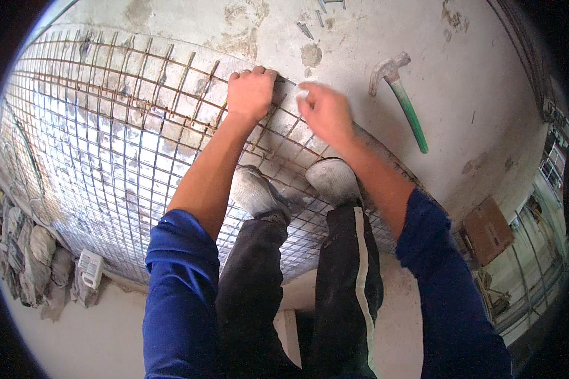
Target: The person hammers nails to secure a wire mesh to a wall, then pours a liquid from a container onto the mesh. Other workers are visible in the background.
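A rusty steel wire mesh (pixel 161 129) spreads over the pale surface beneath me, its bar ends sticking out along the far edge. My left hand (pixel 251 95) is closed over that far edge, its fingers curled around the mesh and their tips hidden. A thin dark bar (pixel 287 81) juts out to the right of this hand. Just right of it, my right hand (pixel 327 115) hovers over the mesh edge, fingers bent and smeared by motion. Whether anything is between those fingers I cannot make out. To the right lies a claw hammer (pixel 406 104) with a green handle.
My dusty shoes (pixel 256 189) stand on the mesh. Several metal pieces (pixel 305 30) lie at the far side. Crumpled grey sacks (pixel 28 249) and a white jug (pixel 90 268) sit at the left. A brown board (pixel 489 232) and long bars (pixel 528 265) are at the right.
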### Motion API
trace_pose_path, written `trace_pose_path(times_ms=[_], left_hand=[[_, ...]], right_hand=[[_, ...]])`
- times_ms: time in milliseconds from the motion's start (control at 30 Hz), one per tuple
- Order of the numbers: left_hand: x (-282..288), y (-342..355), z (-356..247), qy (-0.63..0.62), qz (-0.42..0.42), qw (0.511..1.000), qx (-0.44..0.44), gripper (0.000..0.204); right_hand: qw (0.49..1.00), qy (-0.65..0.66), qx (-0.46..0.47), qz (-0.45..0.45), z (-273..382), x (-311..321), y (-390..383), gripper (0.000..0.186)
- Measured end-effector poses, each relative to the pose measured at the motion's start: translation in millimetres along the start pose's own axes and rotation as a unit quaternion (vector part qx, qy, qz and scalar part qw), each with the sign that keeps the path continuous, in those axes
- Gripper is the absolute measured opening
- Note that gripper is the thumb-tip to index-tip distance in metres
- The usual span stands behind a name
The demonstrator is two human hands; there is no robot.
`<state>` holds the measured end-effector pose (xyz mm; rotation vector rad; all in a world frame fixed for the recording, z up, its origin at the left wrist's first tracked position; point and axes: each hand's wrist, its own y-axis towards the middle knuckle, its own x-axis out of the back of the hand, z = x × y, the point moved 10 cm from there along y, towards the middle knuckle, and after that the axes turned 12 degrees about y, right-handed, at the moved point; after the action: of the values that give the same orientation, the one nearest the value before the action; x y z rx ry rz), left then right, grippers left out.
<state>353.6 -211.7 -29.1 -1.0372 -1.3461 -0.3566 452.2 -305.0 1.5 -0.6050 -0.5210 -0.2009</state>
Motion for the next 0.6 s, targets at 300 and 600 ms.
trace_pose_path(times_ms=[300,600], left_hand=[[20,-25,29,-0.323,0.021,0.942,0.088,0.013],[38,-35,69,-0.458,0.01,0.863,0.211,0.059]], right_hand=[[0.989,-0.108,-0.041,0.088,-13,-47,-21,0.065],[0.998,-0.045,-0.042,-0.004,-15,-36,-16,0.04]])
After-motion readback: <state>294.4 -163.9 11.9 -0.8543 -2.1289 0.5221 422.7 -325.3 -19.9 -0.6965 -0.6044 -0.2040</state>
